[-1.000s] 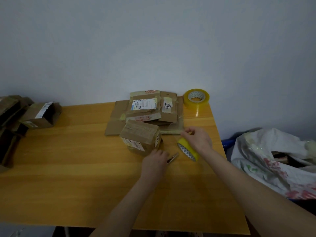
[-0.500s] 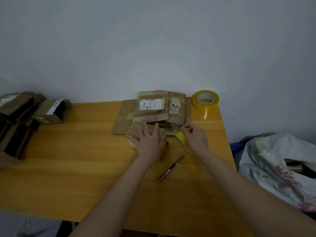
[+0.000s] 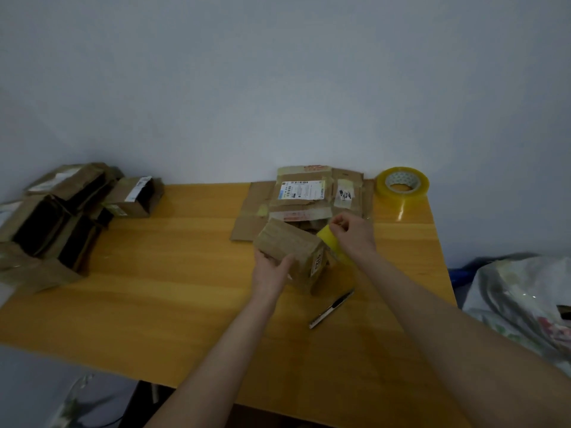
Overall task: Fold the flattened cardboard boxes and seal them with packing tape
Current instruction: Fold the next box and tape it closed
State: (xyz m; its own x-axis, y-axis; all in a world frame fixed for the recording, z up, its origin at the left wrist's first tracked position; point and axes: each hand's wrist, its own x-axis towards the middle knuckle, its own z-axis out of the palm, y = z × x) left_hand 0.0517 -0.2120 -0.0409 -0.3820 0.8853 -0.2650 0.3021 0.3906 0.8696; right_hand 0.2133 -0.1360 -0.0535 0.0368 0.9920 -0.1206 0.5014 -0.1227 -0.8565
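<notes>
- While the left hand [image 3: 272,273] grips the near end of the folded box [image 3: 290,245] with its fingers curled round the edge, the right hand [image 3: 352,233] holds the yellow tape roll [image 3: 332,242] just beside the box's right end, a little right of the frame's middle.
- The fingers and thumb of the right hand pinch together at the top of the roll. It looks as if they search for the loose end of the tape, but the end itself is too small to see.
- The step in hand is, I think, the sealing of this one box.
- The next move calls for pulling a strip free, laying it along the seam while the left hand keeps the box steady, and then cutting it. A cutter [image 3: 332,307] lies on the table [image 3: 154,288] just below the box.
- The flattened boxes [image 3: 306,196] wait in a pile behind it, against the wall [image 3: 278,88].
- A second tape roll [image 3: 401,183] stands at the table's far right corner.
- Several folded-up boxes [image 3: 61,217] are heaped at the left edge of the frame.
- A patterned bag [image 3: 519,304] lies off the table at the lower right.
</notes>
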